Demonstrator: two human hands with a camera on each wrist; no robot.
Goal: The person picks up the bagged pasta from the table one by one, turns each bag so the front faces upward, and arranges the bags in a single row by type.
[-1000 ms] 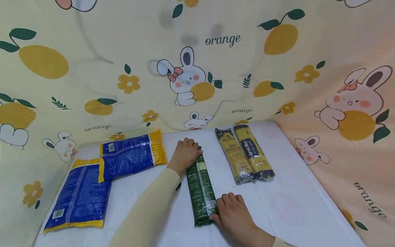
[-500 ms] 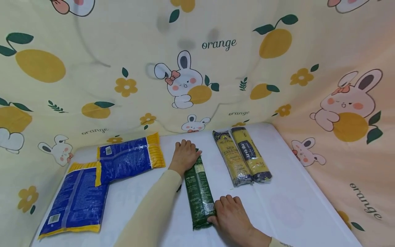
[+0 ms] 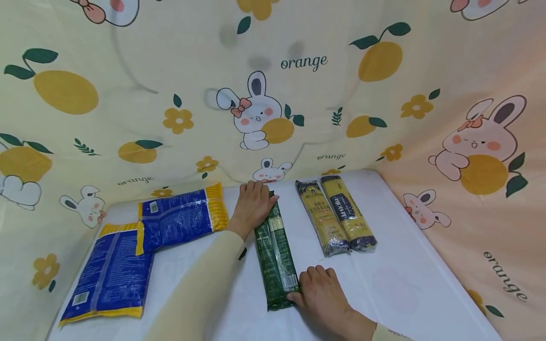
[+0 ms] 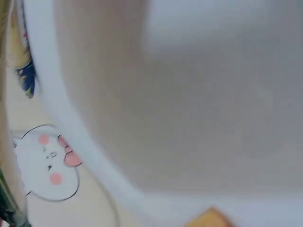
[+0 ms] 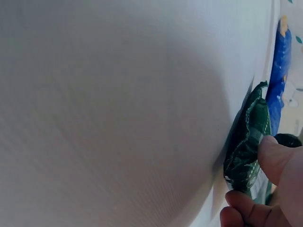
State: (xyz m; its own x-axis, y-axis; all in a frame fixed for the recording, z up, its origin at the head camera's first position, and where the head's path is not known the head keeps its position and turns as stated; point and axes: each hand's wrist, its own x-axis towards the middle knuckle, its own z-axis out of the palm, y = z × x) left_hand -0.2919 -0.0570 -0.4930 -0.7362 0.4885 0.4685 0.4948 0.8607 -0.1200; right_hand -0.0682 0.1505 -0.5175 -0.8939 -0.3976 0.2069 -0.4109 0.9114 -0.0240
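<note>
A long green packet of spaghetti (image 3: 276, 260) lies lengthwise on the white table between my two hands. My left hand (image 3: 252, 206) grips its far end, thumb over the right edge and fingers curled beyond. At the near right corner, my right hand (image 3: 322, 293) pinches the packet. The right wrist view shows the thumb (image 5: 274, 158) on top of the crimped green end (image 5: 248, 142) and the curled fingertips (image 5: 239, 203) at its edge. Most of the left wrist view is a blurred pale surface; a sliver of green packet (image 4: 8, 203) shows at its lower left.
Two blue-and-yellow bags (image 3: 181, 220) lie at the left, one overlapping the other's (image 3: 108, 274) far end. On the right, two yellow-gold pasta packets (image 3: 323, 218) lie side by side. A patterned cloth (image 3: 192, 85) rises behind the white table (image 3: 409, 284).
Over the last half second the spaghetti packet has shifted slightly away from me, with the left hand moving along at its far end. Both hands keep their hold. The other packets have not moved.
</note>
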